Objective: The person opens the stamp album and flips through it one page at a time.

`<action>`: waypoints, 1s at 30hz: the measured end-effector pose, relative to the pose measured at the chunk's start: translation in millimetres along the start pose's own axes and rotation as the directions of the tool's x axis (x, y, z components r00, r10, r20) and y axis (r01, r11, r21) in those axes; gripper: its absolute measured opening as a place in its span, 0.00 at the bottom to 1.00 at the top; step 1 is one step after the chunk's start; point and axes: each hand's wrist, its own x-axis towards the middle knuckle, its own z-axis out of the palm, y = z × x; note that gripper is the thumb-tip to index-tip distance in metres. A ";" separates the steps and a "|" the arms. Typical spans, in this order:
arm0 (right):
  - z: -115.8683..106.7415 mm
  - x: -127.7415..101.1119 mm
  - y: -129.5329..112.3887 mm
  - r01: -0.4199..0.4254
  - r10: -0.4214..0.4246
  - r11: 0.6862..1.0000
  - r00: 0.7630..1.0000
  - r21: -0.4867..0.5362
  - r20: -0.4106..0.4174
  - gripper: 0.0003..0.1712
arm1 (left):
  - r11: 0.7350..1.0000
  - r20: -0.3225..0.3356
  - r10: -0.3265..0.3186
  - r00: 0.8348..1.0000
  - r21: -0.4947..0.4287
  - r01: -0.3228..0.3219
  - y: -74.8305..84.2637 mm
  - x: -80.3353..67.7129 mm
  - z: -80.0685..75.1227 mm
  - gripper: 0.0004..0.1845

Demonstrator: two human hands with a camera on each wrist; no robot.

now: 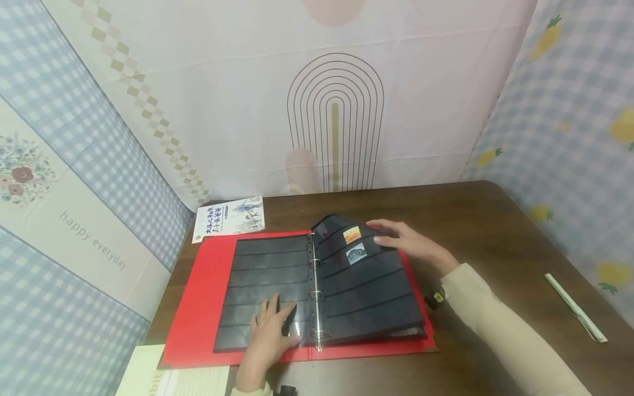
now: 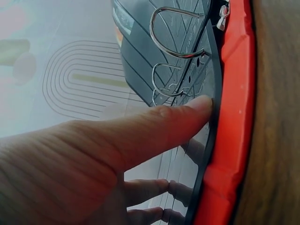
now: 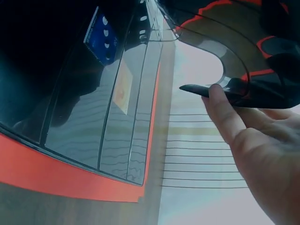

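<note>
This looks like a small home hobby corner rather than an office or shop. A dark wooden desk (image 1: pixel 495 231) is closed in on three sides by hung fabric: checked blue-and-white cloth (image 1: pixel 569 126) with pineapple prints on the right, a pale sheet with an arch design (image 1: pixel 335 121) behind, and a floral panel reading "happy everyday" (image 1: pixel 91 239) on the left (soft household textiles, not proper walls). A stamp album (image 1: pixel 317 286) and a booklet (image 1: pixel 229 218) lie on it.

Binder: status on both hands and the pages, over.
Left hand flat on the left page. Right hand grips the lifted top corner of the right page, two stamps showing. Rings closed, nothing blocking.
</note>
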 end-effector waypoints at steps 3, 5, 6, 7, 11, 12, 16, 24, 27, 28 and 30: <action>-0.8 -1.7 1.5 0.038 -0.039 0.998 0.999 0.048 0.024 0.31 | 1.000 0.005 0.000 1.000 -0.009 0.000 -0.2 0.0 -0.3 0.39; -2.4 -2.6 4.2 0.075 -0.081 0.992 0.995 0.104 0.056 0.30 | 1.000 0.007 0.000 1.000 -0.013 0.000 -0.3 0.1 0.0 0.39; -3.6 -3.1 5.5 0.090 -0.101 0.986 0.992 0.139 0.073 0.30 | 1.000 0.008 0.001 1.000 -0.015 -0.001 -0.4 0.0 0.1 0.39; -4.8 -3.3 7.0 0.105 -0.121 0.980 0.989 0.168 0.086 0.30 | 1.000 0.008 0.000 1.000 -0.016 0.000 -0.4 0.1 0.3 0.39; -8.9 -3.8 11.7 0.151 -0.188 0.951 0.975 0.272 0.118 0.30 | 1.000 0.010 0.001 1.000 -0.006 -0.001 -1.4 0.4 2.2 0.39; -9.3 -4.0 11.0 0.156 -0.194 0.947 0.974 0.279 0.114 0.30 | 1.000 0.010 0.001 1.000 -0.004 -0.001 -1.5 0.6 2.5 0.39; -6.7 -1.7 1.9 0.171 -0.179 0.965 0.984 0.197 0.022 0.31 | 1.000 0.009 0.003 1.000 0.001 -0.003 -1.9 1.2 3.3 0.39; 7.7 9.1 -21.7 0.217 -0.247 0.966 0.936 -0.144 -0.250 0.23 | 1.000 0.006 -0.012 1.000 -0.003 0.012 0.2 0.5 0.1 0.40; 12.7 13.2 -27.8 0.218 -0.276 0.951 0.918 -0.219 -0.284 0.22 | 1.000 0.001 -0.005 1.000 -0.002 0.005 1.5 0.9 -1.6 0.40; 14.4 14.4 -30.1 0.210 -0.277 0.948 0.916 -0.241 -0.290 0.22 | 1.000 0.000 0.000 1.000 -0.006 0.000 1.9 1.2 -2.4 0.39; 17.8 16.4 -34.2 0.190 -0.270 0.943 0.916 -0.272 -0.297 0.26 | 1.000 -0.003 0.010 1.000 -0.016 -0.010 3.1 1.2 -4.7 0.38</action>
